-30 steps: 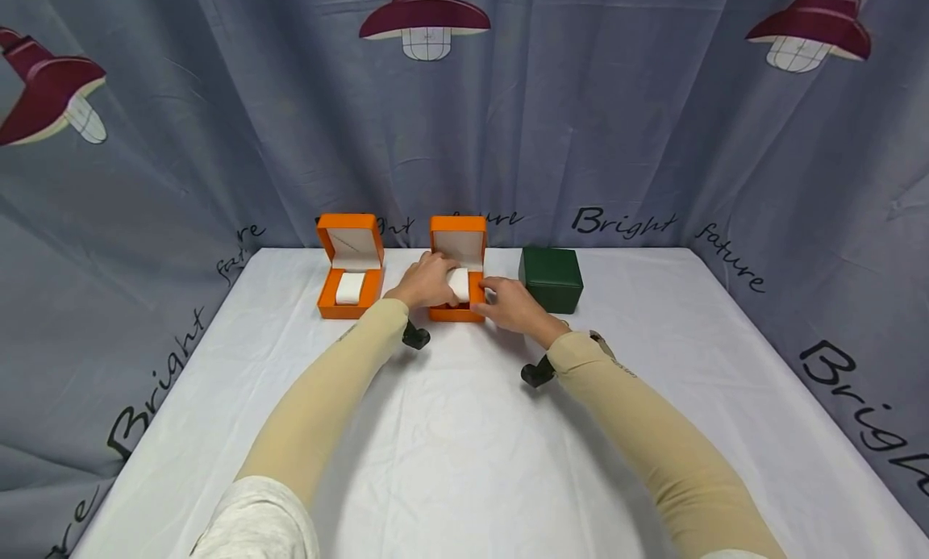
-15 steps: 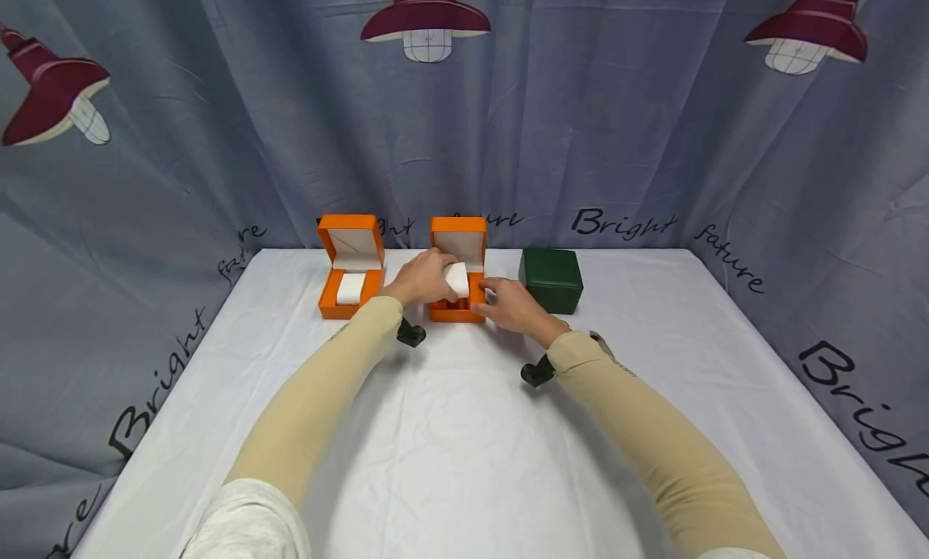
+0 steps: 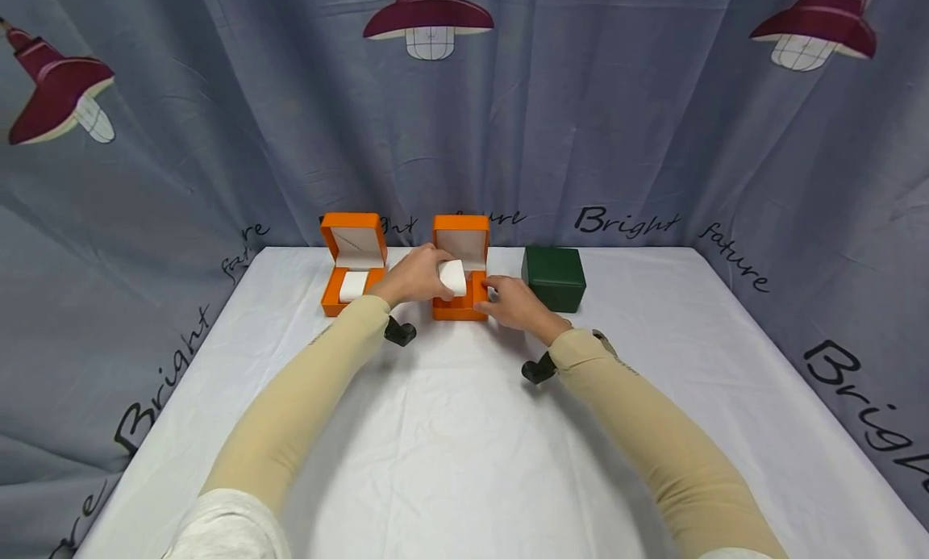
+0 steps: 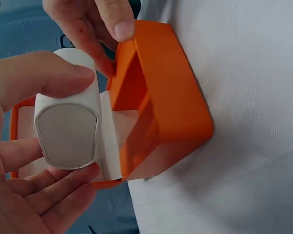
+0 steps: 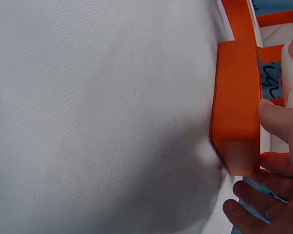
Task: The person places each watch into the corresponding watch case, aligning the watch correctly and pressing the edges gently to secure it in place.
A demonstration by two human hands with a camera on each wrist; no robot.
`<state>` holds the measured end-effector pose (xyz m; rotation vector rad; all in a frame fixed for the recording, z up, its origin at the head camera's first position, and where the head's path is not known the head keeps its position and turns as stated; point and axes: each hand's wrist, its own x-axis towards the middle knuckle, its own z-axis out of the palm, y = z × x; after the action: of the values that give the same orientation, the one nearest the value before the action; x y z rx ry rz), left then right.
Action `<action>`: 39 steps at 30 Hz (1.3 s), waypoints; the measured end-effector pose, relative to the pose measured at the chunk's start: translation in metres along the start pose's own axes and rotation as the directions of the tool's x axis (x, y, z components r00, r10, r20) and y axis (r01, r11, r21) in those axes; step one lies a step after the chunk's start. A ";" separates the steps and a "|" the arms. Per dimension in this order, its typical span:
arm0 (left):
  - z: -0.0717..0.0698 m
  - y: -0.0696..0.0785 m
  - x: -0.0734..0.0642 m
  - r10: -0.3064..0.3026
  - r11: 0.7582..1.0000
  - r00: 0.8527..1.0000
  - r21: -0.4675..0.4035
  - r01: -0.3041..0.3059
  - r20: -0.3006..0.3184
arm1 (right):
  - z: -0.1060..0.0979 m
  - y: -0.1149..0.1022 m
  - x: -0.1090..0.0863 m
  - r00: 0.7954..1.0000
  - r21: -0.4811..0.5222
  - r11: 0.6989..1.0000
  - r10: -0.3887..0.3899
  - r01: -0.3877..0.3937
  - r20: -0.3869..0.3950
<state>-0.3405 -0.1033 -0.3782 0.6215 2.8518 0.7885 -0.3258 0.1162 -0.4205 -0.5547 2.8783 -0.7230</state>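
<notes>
My left hand (image 3: 415,277) grips a white watch cushion (image 4: 67,134) with thumb on one side and fingers on the other. The cushion is held just above the base of the middle orange watch box (image 3: 460,310), whose lid stands up at the back. Inside that base, the bare orange compartment shows in the left wrist view. My right hand (image 3: 514,304) holds the right front corner of the same box, thumb (image 5: 273,114) on the front rim and fingers along the side.
Left of the hands stands a second orange watch box (image 3: 335,301), lid up, with a white cushion (image 3: 353,286) in it. A closed dark green box (image 3: 554,278) is to the right. The white-covered table (image 3: 464,430) ends at a grey curtain (image 3: 617,123).
My left hand has lifted the white cushion out of the middle box's compartment and shifted slightly left with it. My right hand has stayed on the box corner.
</notes>
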 end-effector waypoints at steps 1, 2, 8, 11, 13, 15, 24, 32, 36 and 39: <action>-0.001 0.000 -0.001 0.007 1.000 1.000 0.003 -0.007 0.000 | -0.001 -0.001 0.000 1.000 0.001 1.000 0.001 -0.001 0.000; -0.002 0.001 -0.002 0.013 1.000 1.000 0.006 -0.013 -0.003 | -0.002 -0.001 0.000 1.000 0.004 1.000 0.001 -0.001 0.001; -0.005 0.004 -0.010 0.027 1.000 1.000 0.006 -0.027 -0.014 | -0.002 -0.001 0.000 1.000 0.003 1.000 0.007 -0.007 0.013; -0.005 0.007 -0.013 0.041 0.999 0.999 -0.002 -0.041 -0.023 | -0.001 -0.001 0.000 1.000 -0.007 1.000 -0.002 0.003 0.006; -0.005 0.009 -0.016 0.049 0.999 0.998 -0.008 -0.049 -0.030 | 0.000 0.000 0.000 1.000 -0.016 1.000 -0.012 0.012 -0.001; -0.005 0.011 -0.019 0.057 0.998 0.998 -0.008 -0.057 -0.040 | 0.000 0.001 0.001 1.000 -0.023 1.000 -0.020 0.020 -0.008; -0.004 0.017 -0.033 0.063 0.998 0.996 -0.026 -0.064 -0.055 | 0.001 0.004 0.002 0.999 -0.007 1.000 -0.031 0.031 -0.024; 0.000 0.020 -0.042 0.119 0.986 0.989 -0.104 -0.128 -0.088 | -0.001 0.006 -0.003 0.999 0.007 0.999 -0.035 0.035 -0.029; 0.004 0.018 -0.046 0.143 0.983 0.984 -0.104 -0.155 -0.106 | -0.003 0.007 -0.007 0.999 0.018 0.999 -0.043 0.043 -0.025; 0.005 0.017 -0.050 0.158 0.981 0.980 -0.092 -0.169 -0.119 | -0.006 0.006 -0.012 0.999 0.025 0.998 -0.051 0.051 -0.020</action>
<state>-0.2882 -0.1086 -0.3741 0.8313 2.8633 1.0177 -0.3184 0.1283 -0.4180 -0.6232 2.8781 -0.7748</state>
